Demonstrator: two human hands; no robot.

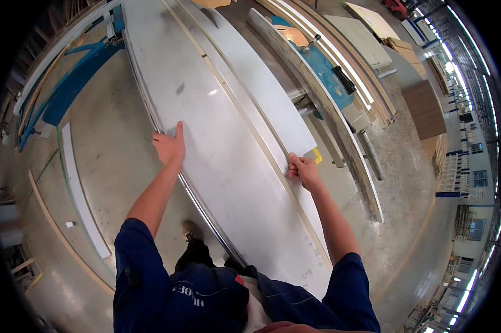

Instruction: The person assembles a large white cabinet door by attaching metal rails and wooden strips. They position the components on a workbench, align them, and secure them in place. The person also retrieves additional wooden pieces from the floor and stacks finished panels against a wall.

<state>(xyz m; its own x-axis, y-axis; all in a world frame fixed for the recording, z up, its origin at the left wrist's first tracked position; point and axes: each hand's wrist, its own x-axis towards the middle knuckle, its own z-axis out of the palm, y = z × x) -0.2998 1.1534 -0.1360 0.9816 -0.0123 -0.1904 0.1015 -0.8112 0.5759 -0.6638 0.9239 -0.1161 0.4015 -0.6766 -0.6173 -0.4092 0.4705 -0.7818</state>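
Observation:
A long white panel (217, 150) lies lengthwise before me, dark smudges on its face and faint handwriting near its close end. My left hand (170, 145) grips its left edge, thumb laid on top and fingers curled over the side. A thin tan strip (245, 116) runs along the panel's right part. Further right, my right hand (302, 170) pinches a narrow edge beside a second white sheet (278, 105); the fingertips underneath are hidden. Whether that edge belongs to the long panel or a layer below, I cannot tell.
Shiny metal rail (206, 216) follows the panel's left side. Blue steel framework (78, 89) stands at far left, above boards on the floor. To the right are a long narrow board (322, 105), a blue surface (331, 77) with a black handle, and a brown board (423, 110).

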